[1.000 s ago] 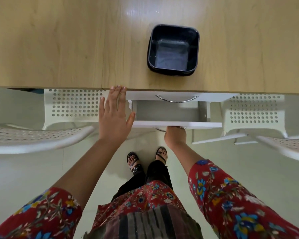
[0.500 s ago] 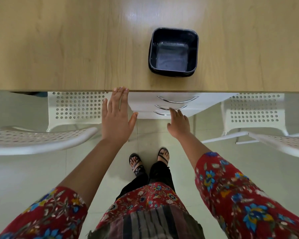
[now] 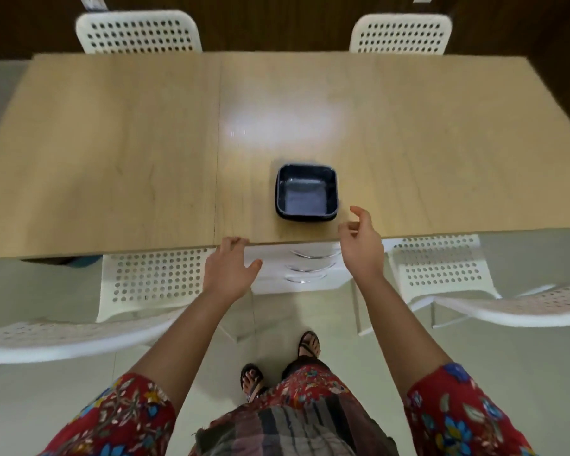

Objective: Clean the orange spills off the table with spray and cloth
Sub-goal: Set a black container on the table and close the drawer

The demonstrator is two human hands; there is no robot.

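The light wooden table point(image 3: 129, 153) fills the upper half of the view, and I see no orange spills, spray bottle or cloth on it. A dark square bowl point(image 3: 306, 192) stands near the table's front edge. My left hand point(image 3: 229, 269) rests its fingertips on the front edge of the table, fingers loosely bent, holding nothing. My right hand point(image 3: 362, 245) hovers over the front edge just right of the bowl, fingers relaxed and slightly curled, with nothing in it.
A white drawer unit point(image 3: 303, 268) with curved metal handles sits under the table, its drawers closed. White perforated chairs stand at the near left point(image 3: 152, 281), near right point(image 3: 438, 268) and on the far side point(image 3: 139, 32). My sandalled feet stand on pale floor tiles.
The open drawer was pushed closed. My right hand then rose from the drawer front to the table edge beside the bowl. The view pulled back and now shows the whole table.
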